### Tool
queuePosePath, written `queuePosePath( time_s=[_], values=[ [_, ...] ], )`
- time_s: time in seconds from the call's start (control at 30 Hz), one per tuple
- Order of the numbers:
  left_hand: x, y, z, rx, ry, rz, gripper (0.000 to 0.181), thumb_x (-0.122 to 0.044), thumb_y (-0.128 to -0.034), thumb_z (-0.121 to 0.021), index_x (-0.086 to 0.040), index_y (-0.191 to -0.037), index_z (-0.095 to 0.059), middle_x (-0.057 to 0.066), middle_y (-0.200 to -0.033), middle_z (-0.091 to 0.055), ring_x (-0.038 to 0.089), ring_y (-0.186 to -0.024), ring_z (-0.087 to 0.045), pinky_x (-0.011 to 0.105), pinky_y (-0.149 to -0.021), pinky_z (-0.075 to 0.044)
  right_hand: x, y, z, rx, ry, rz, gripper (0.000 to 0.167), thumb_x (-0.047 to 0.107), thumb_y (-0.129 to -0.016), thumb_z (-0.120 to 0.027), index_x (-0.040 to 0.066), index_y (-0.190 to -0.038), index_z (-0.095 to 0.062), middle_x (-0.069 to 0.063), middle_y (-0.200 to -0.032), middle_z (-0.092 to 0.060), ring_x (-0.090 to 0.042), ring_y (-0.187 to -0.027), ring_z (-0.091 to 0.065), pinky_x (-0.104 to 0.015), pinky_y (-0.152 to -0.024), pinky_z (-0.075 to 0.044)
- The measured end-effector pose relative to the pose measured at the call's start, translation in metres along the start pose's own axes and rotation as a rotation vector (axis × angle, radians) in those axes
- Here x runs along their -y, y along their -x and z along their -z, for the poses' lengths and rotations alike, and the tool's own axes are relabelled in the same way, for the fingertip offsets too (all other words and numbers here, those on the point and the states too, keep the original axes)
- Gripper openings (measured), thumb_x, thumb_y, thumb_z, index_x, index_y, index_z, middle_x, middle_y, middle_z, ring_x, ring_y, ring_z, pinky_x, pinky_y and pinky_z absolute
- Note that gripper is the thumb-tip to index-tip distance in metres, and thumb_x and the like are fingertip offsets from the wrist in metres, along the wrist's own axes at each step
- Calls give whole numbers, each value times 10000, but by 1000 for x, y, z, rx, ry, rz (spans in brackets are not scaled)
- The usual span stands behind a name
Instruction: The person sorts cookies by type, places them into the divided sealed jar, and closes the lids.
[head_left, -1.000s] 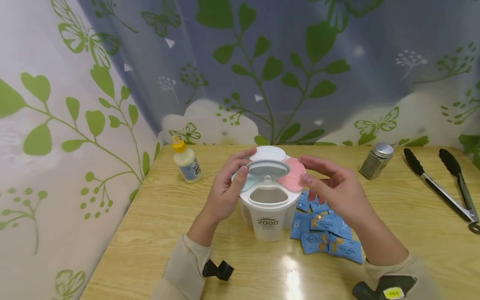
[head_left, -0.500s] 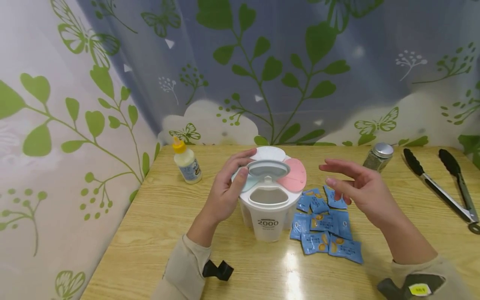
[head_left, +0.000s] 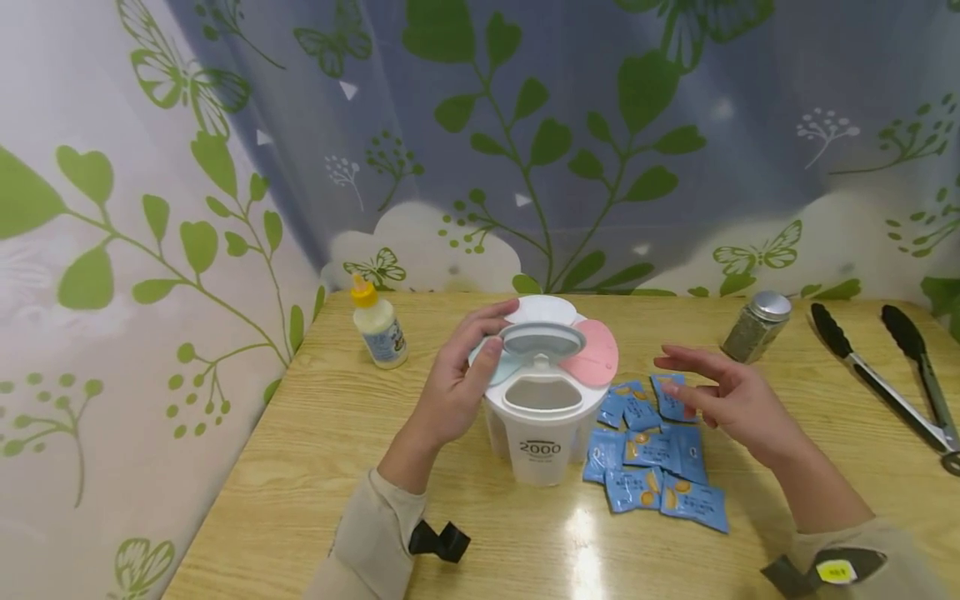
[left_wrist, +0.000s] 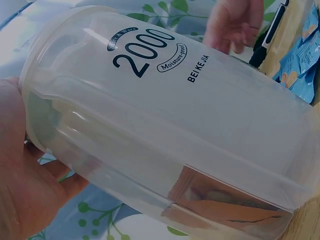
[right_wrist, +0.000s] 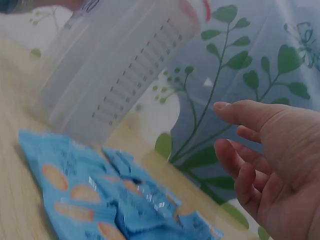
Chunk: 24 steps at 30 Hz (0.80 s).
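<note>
A translucent storage container marked "2000" stands on the table, its top split into petal-shaped lids. The front grey lid is flipped up above its opening; the pink lid lies closed. With thumb on top and fingers around the far side, my left hand holds the container's rim. An orange-brown packet shows inside one compartment in the left wrist view. My right hand hovers with loosely bent fingers, holding nothing, near several blue snack packets right of the container.
A glue-like bottle with a yellow cap stands at the back left. At the back right are a jar with a silver lid and black-tipped tongs. A leaf-patterned curtain hangs behind the table.
My right hand has left the pink lid, moved right, then dropped slightly toward the blue packets. The left hand has kept its hold on the container.
</note>
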<state>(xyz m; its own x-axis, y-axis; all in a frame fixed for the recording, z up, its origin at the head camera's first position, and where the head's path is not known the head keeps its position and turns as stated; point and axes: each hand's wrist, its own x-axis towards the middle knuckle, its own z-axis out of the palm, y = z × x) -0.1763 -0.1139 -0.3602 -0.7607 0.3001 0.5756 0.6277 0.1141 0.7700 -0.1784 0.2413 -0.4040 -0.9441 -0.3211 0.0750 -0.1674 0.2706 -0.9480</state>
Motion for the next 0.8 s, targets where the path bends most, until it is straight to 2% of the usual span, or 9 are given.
queuePosePath(
  time_s=[0.2,0.37,0.47,0.53,0.63,0.67,0.7,0.8],
  values=[
    [0,0,-1,2,2,3,362,-281,-1071,-410,8,-1157,-611,103,-1494,-497,222,-1432,-421,450,-1205,-320,-21,-1,3,-6,49,-25,548,178,-975,-650,99,-1482,-458,186,-1289,-625,-166,-677,-650,-345,-493,-415],
    [1,0,-1,6,2,4,368,-287,-1072,-407,10,-1156,-605,102,-1500,-491,220,-1436,-417,445,-1208,-318,-40,-3,7,-12,94,-53,600,193,-958,-676,4,-1472,-433,256,-1259,-609,-98,-798,-721,-261,-590,-549],
    [1,-1,-2,7,3,7,367,-286,-1072,-406,9,-1158,-606,100,-1503,-488,217,-1440,-410,445,-1210,-312,-49,-4,9,-35,142,-71,629,230,-936,-707,21,-1468,-447,283,-1266,-581,-96,-675,-678,-244,-564,-528],
    [1,-1,-2,6,2,9,367,-288,-1071,-405,6,-1156,-608,98,-1503,-489,217,-1440,-409,446,-1211,-310,-53,-4,10,-57,181,-83,645,261,-918,-729,54,-1468,-463,226,-1305,-574,-104,-541,-572,-255,-504,-473],
    [0,-1,-1,3,-1,8,365,-288,-1070,-407,6,-1149,-609,103,-1499,-492,222,-1438,-413,448,-1210,-310,-57,-4,11,-79,237,-102,666,296,-898,-750,97,-1471,-475,37,-1353,-566,-84,-464,-410,-277,-447,-405],
    [-1,-1,-1,3,-2,9,364,-288,-1069,-407,5,-1146,-609,104,-1498,-493,222,-1437,-414,448,-1210,-311,-58,-4,11,-81,258,-106,670,302,-897,-752,107,-1474,-474,-39,-1347,-562,-74,-457,-381,-282,-432,-389],
    [-1,0,-1,3,-3,9,362,-286,-1069,-407,6,-1144,-608,105,-1497,-493,223,-1437,-414,448,-1209,-312,-59,-5,11,-80,280,-109,668,303,-896,-753,117,-1475,-476,-113,-1266,-587,-65,-454,-361,-284,-422,-378],
    [-1,1,0,0,-5,9,352,-276,-1066,-411,6,-1137,-610,107,-1494,-497,222,-1435,-418,448,-1207,-316,-60,-5,9,-73,346,-94,656,288,-897,-754,112,-1468,-485,-210,-1222,-583,-61,-451,-358,-277,-415,-374]
  ],
)
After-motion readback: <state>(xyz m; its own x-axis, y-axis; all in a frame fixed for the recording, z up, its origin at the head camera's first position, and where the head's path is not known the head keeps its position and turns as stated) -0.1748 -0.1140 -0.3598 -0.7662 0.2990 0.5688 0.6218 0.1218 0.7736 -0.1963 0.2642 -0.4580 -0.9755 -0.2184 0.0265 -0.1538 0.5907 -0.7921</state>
